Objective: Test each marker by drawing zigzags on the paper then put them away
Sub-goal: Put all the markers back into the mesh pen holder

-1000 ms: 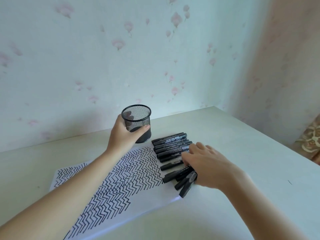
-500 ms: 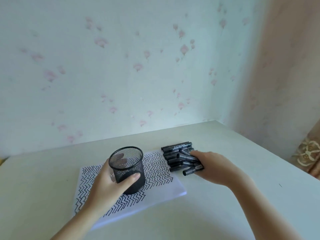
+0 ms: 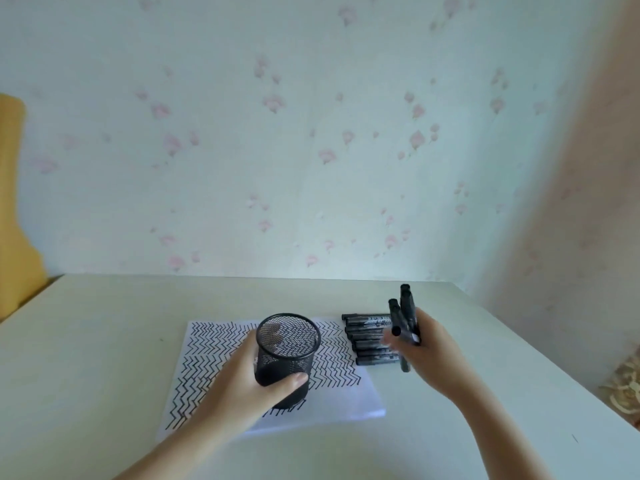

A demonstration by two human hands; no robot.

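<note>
Nearest us, our left hand (image 3: 242,386) wraps the black wire-mesh pen cup (image 3: 286,355), thumb across its front wall and fingers (image 3: 273,332) showing through the mesh behind, so this grip is closed on the cup, which stands on or just above the white sheet of paper covered in black zigzags (image 3: 214,358); we cannot tell whether it is lifted. The sheet lies flat on the pale bench (image 3: 86,341). To the right, our right hand (image 3: 426,355) has its grip closed around a small bundle of black markers (image 3: 403,317), held roughly upright with their ends pointing up and away from us, clear of the bench. Just beyond that hand, the remaining black markers in a row (image 3: 367,336) lie side by side on the bench, beside the paper's right edge. We judge the step in hand to be dropping the bundle into the cup: to do it well, we bring the bundle over the open mouth, keep the cup steady and upright, line the markers up vertically, and release them low so none bounces out or catches the rim.
</note>
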